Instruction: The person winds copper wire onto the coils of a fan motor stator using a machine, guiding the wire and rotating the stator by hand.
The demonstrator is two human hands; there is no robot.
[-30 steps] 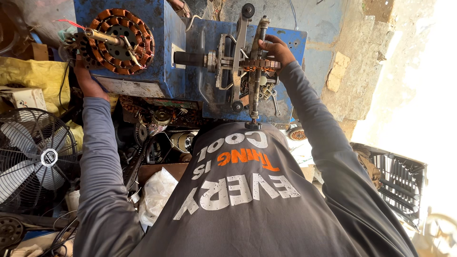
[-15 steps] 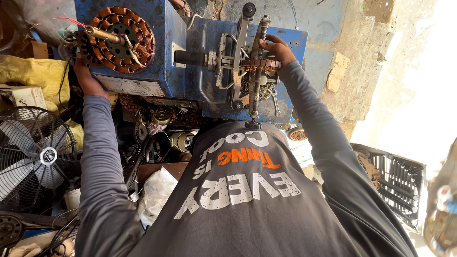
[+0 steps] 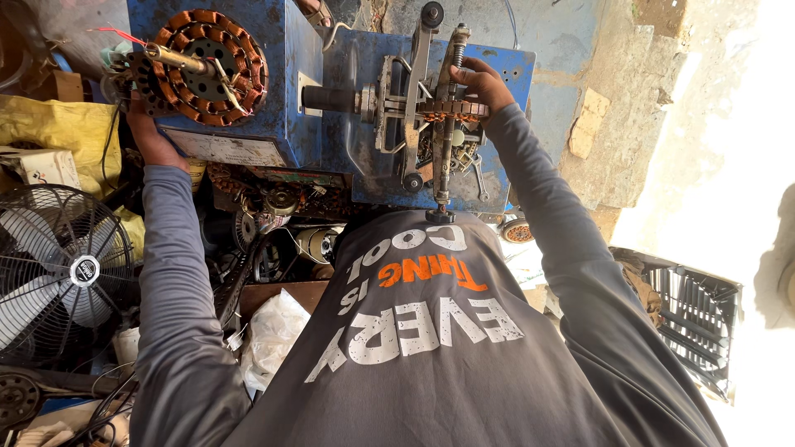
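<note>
While the head camera looks straight down over a grey printed shirt, both arms in grey sleeves reach out to a blue winding machine (image 3: 331,124) that fills the top of the view. On this one view the left hand (image 3: 153,141) sits under the copper-wound stator (image 3: 207,62), a ring of reddish coils mounted on a spindle at the machine's left face; the palm and fingers press up against the lower edge of the ring and the box beneath it, but whether the fingers are closed around anything I cannot tell, since the ring hides the fingertips. The right hand (image 3: 480,83) is curled over the top of an upright metal crank assembly (image 3: 443,108) at the machine's right side, fingers wrapped on the bar near a small stack of copper-coloured laminations. The two hands are well apart, one at each end of the machine.

As for progress, most slots of the stator appear already filled with copper wire, and loose wire ends, one red, stick out at the upper left, so the winding looks far along but not tied off; that is a judgement from how the coils lie.

Around the person, a wire-guarded fan (image 3: 58,273) stands at the left, motor parts and a white plastic bag (image 3: 273,331) lie below the machine, and a black plastic grille (image 3: 696,319) rests at the right.
</note>
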